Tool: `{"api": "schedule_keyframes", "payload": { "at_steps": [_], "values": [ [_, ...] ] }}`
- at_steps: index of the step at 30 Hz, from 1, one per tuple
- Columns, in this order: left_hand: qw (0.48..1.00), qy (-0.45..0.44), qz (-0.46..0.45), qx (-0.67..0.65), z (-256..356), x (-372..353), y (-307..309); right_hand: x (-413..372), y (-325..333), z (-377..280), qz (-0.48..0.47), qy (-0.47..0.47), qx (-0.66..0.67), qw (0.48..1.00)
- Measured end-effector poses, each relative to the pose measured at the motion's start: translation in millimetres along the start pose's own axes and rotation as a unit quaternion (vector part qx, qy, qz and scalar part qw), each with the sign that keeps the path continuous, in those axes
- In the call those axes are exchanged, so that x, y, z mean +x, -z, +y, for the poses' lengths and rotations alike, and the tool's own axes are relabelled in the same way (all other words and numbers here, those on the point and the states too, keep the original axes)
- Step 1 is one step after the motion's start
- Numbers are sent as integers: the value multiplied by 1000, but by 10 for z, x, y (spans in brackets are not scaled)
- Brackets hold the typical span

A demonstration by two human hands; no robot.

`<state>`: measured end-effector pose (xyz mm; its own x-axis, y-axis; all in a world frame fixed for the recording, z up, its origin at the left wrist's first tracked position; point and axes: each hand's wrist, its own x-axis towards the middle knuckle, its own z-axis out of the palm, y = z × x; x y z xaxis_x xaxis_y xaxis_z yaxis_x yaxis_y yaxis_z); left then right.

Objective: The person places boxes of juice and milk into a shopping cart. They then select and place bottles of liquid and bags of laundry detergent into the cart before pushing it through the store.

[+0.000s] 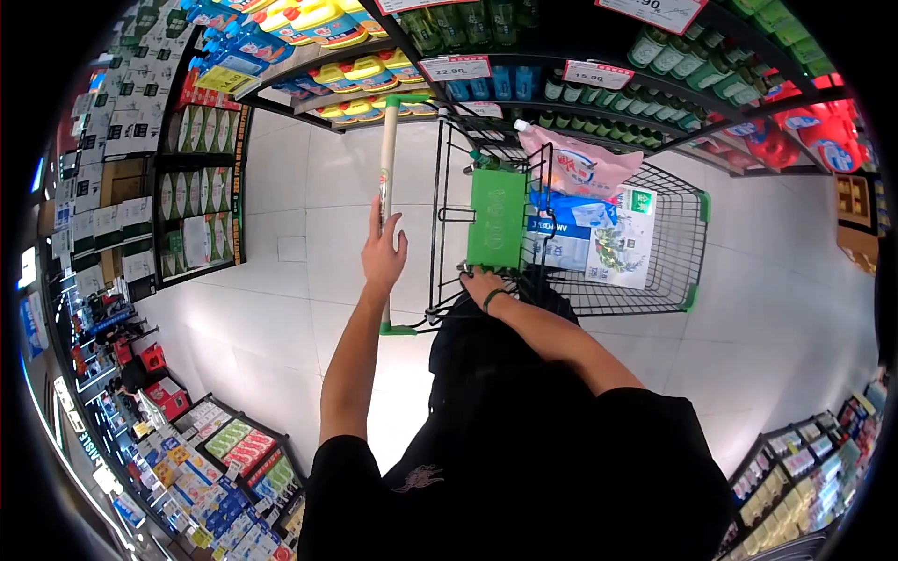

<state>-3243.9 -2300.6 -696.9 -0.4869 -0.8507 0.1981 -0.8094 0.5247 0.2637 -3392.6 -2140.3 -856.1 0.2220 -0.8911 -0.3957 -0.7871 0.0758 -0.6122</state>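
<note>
A shopping cart [699,245] with a green seat panel [498,220] stands in front of me, its light handle bar [387,159] on the left. My left hand [383,252] lies at the handle bar, fingers apart and not wrapped round it. Wearing a dark wristband, my right hand [483,284] has its fingers curled on the frame at the panel's lower edge. Inside the basket are a pink bag [599,170], a blue and white package [559,245] and a white box with green print [625,248].
Shelves with yellow bottles [323,26] and green bottles [655,51] run along the top. Stacked cartons [198,131] stand at the left. Red packages [818,131] are at the upper right, with goods displays [224,505] at the lower left and lower right.
</note>
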Motion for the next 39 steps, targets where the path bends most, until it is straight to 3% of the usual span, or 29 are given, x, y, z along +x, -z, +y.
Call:
{"api": "schedule_keyframes", "payload": {
  "at_steps": [2,4,12,14,15,20,25,28,30,32,36,39],
  "values": [
    [1000,5,0,3,85,15,-33,2,56,153,27,23,-78,996],
    [998,49,-40,-17,107,12,-67,19,21,236,46,-8,-26,999],
    [997,55,-27,-41,310,92,-242,-484,501,575,64,67,-35,995],
    [999,35,-18,-33,282,127,-278,-663,690,501,124,84,1,989],
    [998,35,-14,-40,295,135,-288,-783,838,449,182,106,46,976],
    [997,28,-6,-70,328,195,-354,-1494,2134,58,166,0,175,971],
    [996,36,-23,-82,366,279,-375,-1951,2868,-34,284,51,531,796],
    [994,40,-24,-99,349,262,-370,-2006,3092,-72,379,62,568,728],
    [994,30,-20,-107,359,282,-388,-2061,3259,-126,410,86,549,723],
    [995,12,12,-97,340,274,-448,-2098,3369,-126,441,127,569,682],
    [994,2,17,-106,284,278,-472,-2159,3498,-68,440,131,638,618],
    [995,4,16,-102,279,293,-475,-2209,3551,71,421,124,667,602]
  ]
}}
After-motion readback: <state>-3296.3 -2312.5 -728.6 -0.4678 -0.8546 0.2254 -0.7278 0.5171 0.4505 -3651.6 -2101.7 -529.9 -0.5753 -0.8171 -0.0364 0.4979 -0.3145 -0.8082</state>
